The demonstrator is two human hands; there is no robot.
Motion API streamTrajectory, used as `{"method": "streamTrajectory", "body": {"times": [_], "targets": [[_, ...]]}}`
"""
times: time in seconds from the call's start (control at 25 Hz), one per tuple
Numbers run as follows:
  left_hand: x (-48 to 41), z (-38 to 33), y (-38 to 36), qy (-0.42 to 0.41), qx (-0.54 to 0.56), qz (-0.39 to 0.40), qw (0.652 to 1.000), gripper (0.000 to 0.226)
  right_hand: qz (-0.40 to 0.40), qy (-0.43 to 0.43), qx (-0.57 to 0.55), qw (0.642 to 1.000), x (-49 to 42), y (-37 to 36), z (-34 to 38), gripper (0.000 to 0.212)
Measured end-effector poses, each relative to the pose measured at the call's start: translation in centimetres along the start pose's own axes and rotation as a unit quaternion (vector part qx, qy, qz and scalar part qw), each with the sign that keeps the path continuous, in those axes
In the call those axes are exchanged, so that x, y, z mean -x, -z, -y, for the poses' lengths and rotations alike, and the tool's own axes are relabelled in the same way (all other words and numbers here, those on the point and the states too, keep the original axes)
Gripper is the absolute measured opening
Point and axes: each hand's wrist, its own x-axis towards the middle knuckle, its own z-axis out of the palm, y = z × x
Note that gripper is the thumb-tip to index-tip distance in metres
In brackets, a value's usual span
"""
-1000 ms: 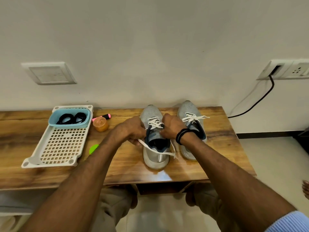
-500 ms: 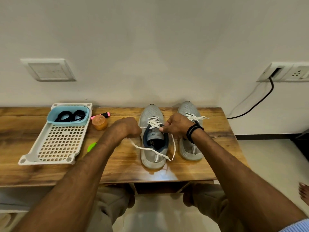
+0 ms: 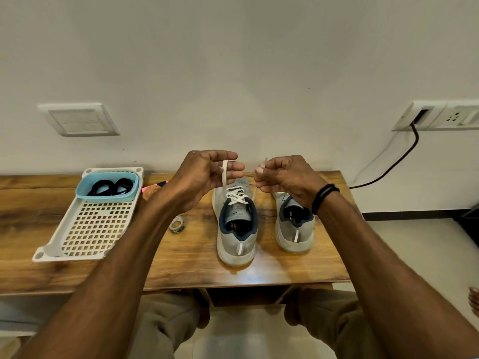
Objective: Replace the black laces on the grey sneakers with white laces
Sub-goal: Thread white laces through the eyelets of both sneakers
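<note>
The left hand point(image 3: 204, 174) and right hand point(image 3: 285, 177) are each pinching one end of the flat white lace point(image 3: 225, 174), pulling it up from the grey mesh sneaker point(image 3: 237, 244) that is standing on the wooden worktop point(image 3: 181, 268) beside the second grey sneaker point(image 3: 294, 234). Insole print is showing, too small to read. Coiled black laces point(image 3: 111, 187) are lying in the pale blue tub point(image 3: 108, 199).

The right hand point(image 3: 287, 181) covers the toe and lacing of the right sneaker point(image 3: 294, 229), at three o'clock from the left sneaker point(image 3: 237, 237). The end of the white lace point(image 3: 263, 164) it pinches is a thin blur. The left forearm point(image 3: 145, 229) hides most of a pink-and-orange object point(image 3: 155, 187) and part of a small clear ring point(image 3: 177, 224) (what either is, I cannot tell). The frame edge cuts off a foot point(image 3: 474, 299) at four o'clock and the wall socket point(image 3: 461, 116) at two.
</note>
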Motion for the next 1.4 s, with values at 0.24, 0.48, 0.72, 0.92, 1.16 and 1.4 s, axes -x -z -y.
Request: {"method": "streamTrajectory", "body": {"times": [0.24, 0.48, 0.72, 0.92, 1.16, 1.4], "targets": [[-0.7, 0.7, -0.4, -0.027, 0.115, -0.11, 0.987, 0.021, -0.099, 0.107, 0.051, 0.988, -0.5, -1.4, 0.1, 0.019], [-2.2, 1.3, -1.5, -0.134, -0.061, -0.274, 0.95, 0.027, -0.12, 0.119, 0.008, 0.986, -0.6, -2.1, 0.6, 0.009], [-3.3, 2.2, -2.1, -0.123, -0.031, -0.276, 0.953, 0.015, -0.168, 0.094, 0.006, 0.981, -0.9, -2.0, 0.2, 0.009], [-3.3, 3.8, -1.0, 0.098, -0.155, -0.403, 0.897, 0.065, -0.243, 0.0, 0.324, 0.914, -2.2, -1.7, -1.4, 0.047], [-3.9, 6.1, -0.9, -0.019, -0.457, -0.103, 0.883, 0.056, -0.021, 0.015, 0.489, 0.872, -2.5, -3.2, -2.6, 0.039], [-5.2, 7.8, -0.3, 0.068, -0.27, -0.181, 0.943, 0.016, -0.005, -0.006, 0.533, 0.846, -1.9, -3.2, -2.9, 0.044]]}}
